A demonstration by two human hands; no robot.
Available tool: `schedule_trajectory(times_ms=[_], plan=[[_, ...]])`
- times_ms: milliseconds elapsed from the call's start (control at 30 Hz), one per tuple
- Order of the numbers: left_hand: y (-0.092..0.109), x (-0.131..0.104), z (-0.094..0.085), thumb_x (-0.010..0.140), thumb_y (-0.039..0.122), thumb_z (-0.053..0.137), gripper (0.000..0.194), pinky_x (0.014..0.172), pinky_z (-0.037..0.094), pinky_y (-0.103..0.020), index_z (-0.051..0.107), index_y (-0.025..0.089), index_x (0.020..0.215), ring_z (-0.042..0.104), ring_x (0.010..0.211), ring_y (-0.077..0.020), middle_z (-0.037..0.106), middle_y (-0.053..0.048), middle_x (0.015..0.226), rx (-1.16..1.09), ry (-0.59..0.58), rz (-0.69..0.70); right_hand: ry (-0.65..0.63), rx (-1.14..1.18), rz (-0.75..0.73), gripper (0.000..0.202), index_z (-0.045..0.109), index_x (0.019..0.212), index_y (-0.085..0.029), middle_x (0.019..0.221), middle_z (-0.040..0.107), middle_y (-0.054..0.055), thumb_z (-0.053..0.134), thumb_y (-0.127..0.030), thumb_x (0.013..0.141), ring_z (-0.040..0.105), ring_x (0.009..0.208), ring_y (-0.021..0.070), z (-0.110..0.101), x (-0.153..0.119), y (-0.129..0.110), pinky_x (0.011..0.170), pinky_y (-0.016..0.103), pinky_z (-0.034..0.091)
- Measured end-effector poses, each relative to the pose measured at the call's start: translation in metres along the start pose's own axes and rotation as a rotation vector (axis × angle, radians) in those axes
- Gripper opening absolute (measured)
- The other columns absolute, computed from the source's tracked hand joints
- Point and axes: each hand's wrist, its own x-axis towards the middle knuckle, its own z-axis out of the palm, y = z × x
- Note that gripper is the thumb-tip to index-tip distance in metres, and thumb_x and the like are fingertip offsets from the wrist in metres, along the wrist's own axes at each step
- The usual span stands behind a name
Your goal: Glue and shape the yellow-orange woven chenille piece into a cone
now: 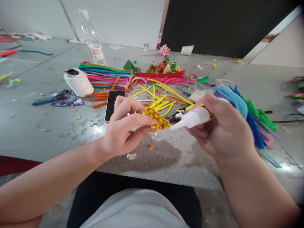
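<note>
Mid-frame, my left hand [124,126] pinches the yellow-and-orange woven piece [158,118] between thumb and fingers while my right hand [225,128] curls round a white-nozzled bottle [198,116], its tip at the piece's right edge, apparently for gluing, so the next move likely calls for a steady, light squeeze.

clear bottle [89,35], white label [96,53] with red print [95,50], too blurred to read
</note>
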Motion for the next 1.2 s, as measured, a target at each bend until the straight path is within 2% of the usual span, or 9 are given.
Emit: schedule_trajectory(times_ms=[100, 233, 367, 500, 633, 867, 967, 1100, 1200], plan=[[0.0, -0.001, 0.0, 0.094, 0.025, 0.071, 0.009, 0.078, 0.04, -0.04, 0.066, 0.024, 0.101, 0.054, 0.076, -0.0155, 0.054, -0.001, 0.086, -0.005, 0.007, 0.002, -0.062, 0.054, 0.163, 0.049, 0.049, 0.06, -0.021, 0.047, 0.033, -0.007, 0.081, -0.053, 0.079, 0.025, 0.04, 0.0053, 0.002, 0.002, -0.001, 0.037, 0.021, 0.012], [0.001, 0.0, -0.001, 0.094, 0.024, 0.071, 0.009, 0.077, 0.041, -0.039, 0.064, 0.024, 0.101, 0.053, 0.076, -0.0153, 0.054, 0.0, 0.085, -0.006, 0.021, 0.003, -0.094, 0.171, 0.382, 0.043, 0.046, 0.064, -0.022, 0.046, 0.032, -0.009, 0.08, -0.045, 0.075, 0.02, 0.038, 0.0041, 0.003, 0.007, -0.001, 0.035, 0.019, 0.014], [0.003, 0.001, -0.002, 0.095, 0.026, 0.071, 0.009, 0.077, 0.042, -0.039, 0.064, 0.023, 0.102, 0.053, 0.077, -0.0152, 0.055, -0.001, 0.087, -0.011, 0.023, -0.002, -0.182, 0.199, 0.51, 0.043, 0.044, 0.059, -0.021, 0.044, 0.027, -0.01, 0.078, -0.044, 0.073, 0.015, 0.037, 0.0029, -0.001, 0.013, 0.002, 0.033, 0.017, 0.015], [0.005, 0.001, -0.004, 0.094, 0.023, 0.072, 0.011, 0.078, 0.042, -0.039, 0.064, 0.021, 0.102, 0.053, 0.078, -0.015, 0.056, -0.001, 0.088, -0.03, 0.027, -0.005, -0.278, 0.199, 0.514, 0.051, 0.041, 0.056, -0.021, 0.043, 0.023, -0.011, 0.079, -0.05, 0.073, 0.013, 0.036, 0.0022, -0.002, 0.012, 0.003, 0.031, 0.015, 0.016], [0.006, 0.002, -0.005, 0.094, 0.023, 0.072, 0.011, 0.078, 0.043, -0.039, 0.064, 0.022, 0.102, 0.055, 0.079, -0.0153, 0.058, -0.002, 0.089, -0.032, 0.015, -0.009, -0.336, 0.225, 0.509, 0.05, 0.041, 0.055, -0.02, 0.043, 0.021, -0.011, 0.077, -0.05, 0.076, 0.011, 0.035, 0.0021, 0.0, 0.011, 0.003, 0.03, 0.014, 0.017], [0.007, 0.001, -0.004, 0.094, 0.025, 0.072, 0.011, 0.076, 0.043, -0.039, 0.064, 0.023, 0.101, 0.054, 0.076, -0.0151, 0.058, -0.001, 0.086, -0.012, 0.002, -0.014, -0.305, 0.243, 0.531, 0.046, 0.044, 0.057, -0.02, 0.043, 0.023, -0.011, 0.078, -0.046, 0.072, 0.012, 0.035, 0.0018, 0.003, 0.009, 0.002, 0.03, 0.015, 0.014], [0.007, 0.001, -0.005, 0.094, 0.027, 0.072, 0.01, 0.076, 0.044, -0.039, 0.065, 0.023, 0.1, 0.055, 0.076, -0.0158, 0.058, -0.001, 0.085, -0.01, 0.015, -0.021, -0.223, 0.193, 0.427, 0.043, 0.043, 0.057, -0.02, 0.044, 0.025, -0.011, 0.076, -0.042, 0.075, 0.014, 0.036, 0.0021, 0.004, 0.007, 0.004, 0.032, 0.016, 0.014], [0.007, 0.001, -0.006, 0.095, 0.028, 0.07, 0.008, 0.076, 0.044, -0.04, 0.067, 0.022, 0.099, 0.055, 0.076, -0.017, 0.058, -0.002, 0.084, -0.008, 0.047, -0.009, -0.085, 0.087, 0.078, 0.034, 0.054, 0.061, -0.019, 0.048, 0.036, -0.008, 0.077, -0.034, 0.08, 0.026, 0.039, 0.0039, 0.005, -0.001, 0.007, 0.036, 0.019, 0.019], [0.007, 0.002, -0.007, 0.096, 0.03, 0.069, 0.007, 0.075, 0.044, -0.04, 0.067, 0.025, 0.1, 0.055, 0.075, -0.0169, 0.058, -0.002, 0.083, 0.0, 0.018, -0.004, -0.025, -0.039, -0.145, 0.027, 0.067, 0.07, -0.021, 0.05, 0.045, -0.005, 0.083, -0.039, 0.079, 0.036, 0.042, 0.0073, 0.005, -0.009, 0.007, 0.038, 0.023, 0.024]])
